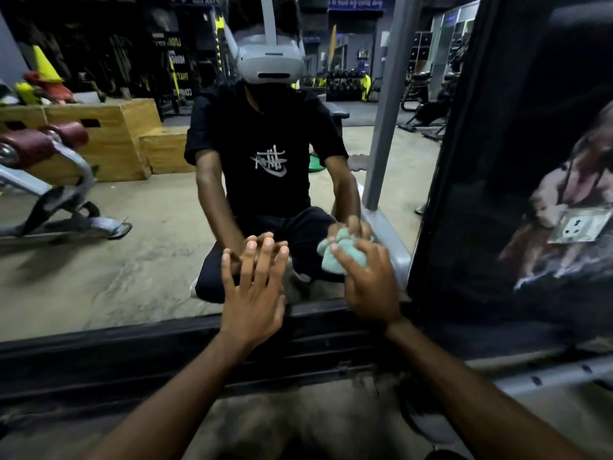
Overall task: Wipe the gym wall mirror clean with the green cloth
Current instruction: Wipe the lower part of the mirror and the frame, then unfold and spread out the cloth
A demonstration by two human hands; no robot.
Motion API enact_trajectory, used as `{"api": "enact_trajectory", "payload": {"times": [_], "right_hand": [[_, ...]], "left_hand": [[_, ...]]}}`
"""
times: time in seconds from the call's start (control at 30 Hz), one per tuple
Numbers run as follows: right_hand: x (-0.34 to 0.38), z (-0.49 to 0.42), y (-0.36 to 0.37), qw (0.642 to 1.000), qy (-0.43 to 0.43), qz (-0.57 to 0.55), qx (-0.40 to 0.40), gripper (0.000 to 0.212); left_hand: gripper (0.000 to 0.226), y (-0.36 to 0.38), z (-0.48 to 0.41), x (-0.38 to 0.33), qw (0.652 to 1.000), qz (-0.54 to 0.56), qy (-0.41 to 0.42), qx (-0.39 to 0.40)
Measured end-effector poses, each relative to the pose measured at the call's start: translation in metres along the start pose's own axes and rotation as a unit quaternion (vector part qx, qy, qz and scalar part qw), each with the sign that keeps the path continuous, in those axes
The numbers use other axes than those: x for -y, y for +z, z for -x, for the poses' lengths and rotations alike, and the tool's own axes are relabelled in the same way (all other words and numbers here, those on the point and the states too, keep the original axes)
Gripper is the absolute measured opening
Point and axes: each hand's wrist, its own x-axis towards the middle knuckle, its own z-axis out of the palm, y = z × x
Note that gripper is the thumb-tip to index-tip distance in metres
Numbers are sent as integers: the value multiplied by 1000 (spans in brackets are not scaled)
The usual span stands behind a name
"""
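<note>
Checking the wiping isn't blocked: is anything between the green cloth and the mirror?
Nothing visible. The right hand holds the green cloth against the mirror, low on the right. The left hand touches the glass beside it, in the path of a leftward stroke.

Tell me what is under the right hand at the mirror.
A bunched green cloth, gripped by the right hand and held against the mirror low near its right edge. The mirror surface beneath the green cloth is covered, so whether it is clean cannot be seen.
</note>
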Motion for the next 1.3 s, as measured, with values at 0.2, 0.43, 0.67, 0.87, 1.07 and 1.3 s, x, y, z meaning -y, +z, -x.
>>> {"api": "enact_trajectory", "payload": {"times": [0.2,0.43,0.67,0.87,1.07,1.3], "right_hand": [[12,67,3,974,135,-70,166,59],[74,59,-36,867,398,-155,255,33],[152,14,-103,759,476,-266,357,8],[212,-40,-169,669,541,-371,351,24],[256,-103,-240,608,578,-380,389,41],[279,-175,-299,625,549,-352,429,4]], "left_hand": [[70,-22,33,-10,987,116,-44,105],[40,-86,60,-23,841,336,-285,315],[39,-194,30,-20,512,554,-530,387],[18,-290,-20,13,394,590,-567,418],[28,-379,-67,49,359,568,-609,421],[20,-456,-128,82,373,548,-607,439]]}}
